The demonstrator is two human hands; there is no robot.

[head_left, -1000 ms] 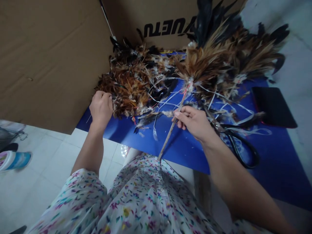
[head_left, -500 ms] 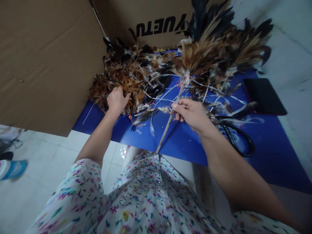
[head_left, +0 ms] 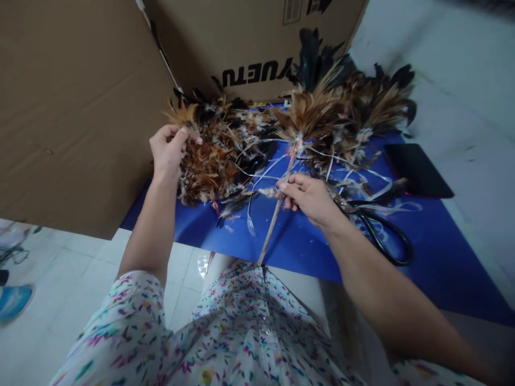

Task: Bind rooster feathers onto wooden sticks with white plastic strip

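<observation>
My right hand (head_left: pixel 306 196) grips a thin wooden stick (head_left: pixel 270 230) whose far end carries a bound head of brown and black feathers (head_left: pixel 322 115). The stick's near end rests against my flowered clothing. My left hand (head_left: pixel 168 149) pinches a small tuft of brown feathers (head_left: pixel 185 117) lifted above a loose heap of feathers (head_left: pixel 215 155) on the blue table (head_left: pixel 306 241). White string strands (head_left: pixel 265 171) trail across the table between the heap and the stick.
Black-handled scissors (head_left: pixel 382 238) lie right of my right hand. A dark flat pad (head_left: pixel 416 170) sits at the table's right. Tall cardboard sheets (head_left: pixel 72 102) stand behind and left of the table. White tiled floor (head_left: pixel 48 300) lies below left.
My left hand went into the feather heap, then rose with a tuft pinched in its fingers. The right hand kept its hold on the stick.
</observation>
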